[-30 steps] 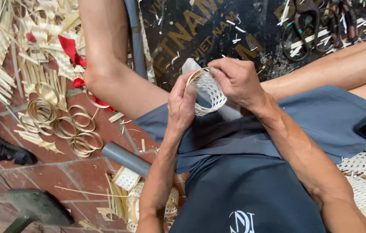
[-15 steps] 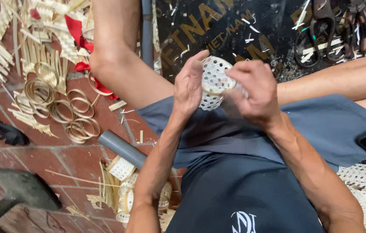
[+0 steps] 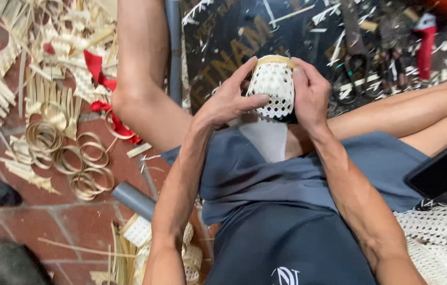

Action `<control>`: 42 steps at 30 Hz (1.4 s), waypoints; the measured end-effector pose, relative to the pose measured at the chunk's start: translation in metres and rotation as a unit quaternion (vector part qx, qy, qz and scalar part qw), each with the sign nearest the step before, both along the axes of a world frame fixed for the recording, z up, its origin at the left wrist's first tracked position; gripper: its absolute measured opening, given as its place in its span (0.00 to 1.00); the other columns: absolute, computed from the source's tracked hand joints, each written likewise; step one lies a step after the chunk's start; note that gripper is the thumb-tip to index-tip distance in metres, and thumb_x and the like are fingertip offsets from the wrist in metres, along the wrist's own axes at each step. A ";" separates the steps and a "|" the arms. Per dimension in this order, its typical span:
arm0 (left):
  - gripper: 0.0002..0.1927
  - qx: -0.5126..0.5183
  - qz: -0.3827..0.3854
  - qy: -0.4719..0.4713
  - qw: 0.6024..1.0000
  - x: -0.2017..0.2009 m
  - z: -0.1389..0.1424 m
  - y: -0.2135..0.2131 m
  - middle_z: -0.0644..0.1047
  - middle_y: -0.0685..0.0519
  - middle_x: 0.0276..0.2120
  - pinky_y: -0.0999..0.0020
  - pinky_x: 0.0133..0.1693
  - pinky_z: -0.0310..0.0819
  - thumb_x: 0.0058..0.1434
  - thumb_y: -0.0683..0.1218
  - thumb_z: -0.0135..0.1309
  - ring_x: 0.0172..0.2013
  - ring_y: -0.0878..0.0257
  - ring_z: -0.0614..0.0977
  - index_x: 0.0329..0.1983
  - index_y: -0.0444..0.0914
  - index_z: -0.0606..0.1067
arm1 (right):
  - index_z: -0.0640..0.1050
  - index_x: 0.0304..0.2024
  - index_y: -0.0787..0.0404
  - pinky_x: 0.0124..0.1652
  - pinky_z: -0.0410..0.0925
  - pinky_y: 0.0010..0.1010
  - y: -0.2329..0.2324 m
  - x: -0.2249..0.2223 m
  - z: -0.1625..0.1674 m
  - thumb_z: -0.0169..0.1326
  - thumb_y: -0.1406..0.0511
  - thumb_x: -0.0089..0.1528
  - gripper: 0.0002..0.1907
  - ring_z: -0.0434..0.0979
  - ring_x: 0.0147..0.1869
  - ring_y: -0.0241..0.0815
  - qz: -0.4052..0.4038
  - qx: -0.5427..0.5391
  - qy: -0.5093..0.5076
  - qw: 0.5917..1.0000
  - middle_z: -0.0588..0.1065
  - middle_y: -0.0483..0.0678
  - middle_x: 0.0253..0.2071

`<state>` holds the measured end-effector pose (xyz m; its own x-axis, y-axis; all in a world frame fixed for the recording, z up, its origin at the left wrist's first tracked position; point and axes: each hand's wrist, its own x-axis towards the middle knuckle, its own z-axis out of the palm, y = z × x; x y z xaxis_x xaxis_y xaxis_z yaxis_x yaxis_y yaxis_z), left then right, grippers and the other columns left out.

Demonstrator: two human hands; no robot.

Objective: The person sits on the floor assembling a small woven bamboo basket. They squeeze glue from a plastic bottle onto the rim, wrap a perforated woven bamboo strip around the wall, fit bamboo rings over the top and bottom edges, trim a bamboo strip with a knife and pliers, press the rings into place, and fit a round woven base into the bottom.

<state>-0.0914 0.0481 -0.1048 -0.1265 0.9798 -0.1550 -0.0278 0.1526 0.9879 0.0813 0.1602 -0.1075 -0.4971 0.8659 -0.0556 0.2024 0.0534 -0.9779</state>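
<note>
Both hands close on one small woven basket — white open lattice with a pale tan band round its upper rim — held up above the lap. The left hand takes it from its left side: the fingers reach up along the wall to the rim and the thumb lies across the lower weave, so this grip is pressed together on the basket. The right hand clasps the opposite wall, fingers curled over the rim and side, likewise pinching the basket; the two grips face each other with the basket squeezed between them. Just under the grips lie grey shorts and bare legs stretched outward. Beyond the grips, past the basket, a dark printed sheet is strewn with pale slivers, with red-handled tools off past the right hand. Well out beyond the left hand, on the red brick floor, lie coils of thin cane rings, bundles of split strips and a red ribbon — and nearer the left elbow, a grey pipe.
</note>
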 end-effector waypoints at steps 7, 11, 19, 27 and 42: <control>0.34 -0.230 0.104 0.054 0.966 0.007 -0.009 0.046 0.84 0.47 0.38 0.66 0.41 0.78 0.61 0.65 0.54 0.38 0.62 0.84 0.52 0.30 0.78 | 0.78 0.45 0.67 0.41 0.68 0.31 0.028 -0.003 0.015 0.45 0.53 0.75 0.23 0.73 0.42 0.33 0.030 -0.131 -0.059 0.989 0.75 0.49 0.40; 0.39 -0.224 0.150 0.066 0.961 0.010 -0.015 0.047 0.79 0.46 0.31 0.59 0.33 0.76 0.62 0.72 0.42 0.29 0.58 0.80 0.44 0.33 0.77 | 0.76 0.45 0.69 0.40 0.67 0.36 0.028 -0.001 0.021 0.43 0.48 0.77 0.29 0.65 0.41 0.33 0.084 0.007 -0.056 0.995 0.69 0.50 0.31; 0.49 -0.168 0.170 0.197 0.951 0.017 -0.027 0.049 0.70 0.37 0.19 0.46 0.34 0.68 0.66 0.78 0.24 0.23 0.46 0.70 0.23 0.29 0.68 | 0.77 0.35 0.67 0.33 0.63 0.45 0.035 -0.011 0.010 0.42 0.49 0.77 0.31 0.69 0.32 0.59 0.076 0.079 -0.218 0.970 0.70 0.59 0.26; 0.39 -0.219 0.113 0.191 0.950 0.016 -0.017 0.050 0.75 0.37 0.30 0.54 0.46 0.72 0.75 0.66 0.28 0.33 0.45 0.75 0.40 0.28 0.77 | 0.80 0.48 0.68 0.41 0.69 0.40 0.033 -0.003 -0.011 0.42 0.54 0.77 0.24 0.78 0.39 0.54 0.088 0.079 -0.107 0.987 0.77 0.60 0.37; 0.27 -0.204 0.196 -0.014 0.959 0.003 -0.026 0.040 0.82 0.54 0.34 0.65 0.32 0.72 0.61 0.62 0.54 0.31 0.65 0.78 0.49 0.36 0.82 | 0.78 0.47 0.71 0.47 0.67 0.35 0.036 0.014 -0.039 0.44 0.47 0.77 0.31 0.74 0.45 0.45 0.076 0.000 -0.098 0.992 0.75 0.55 0.40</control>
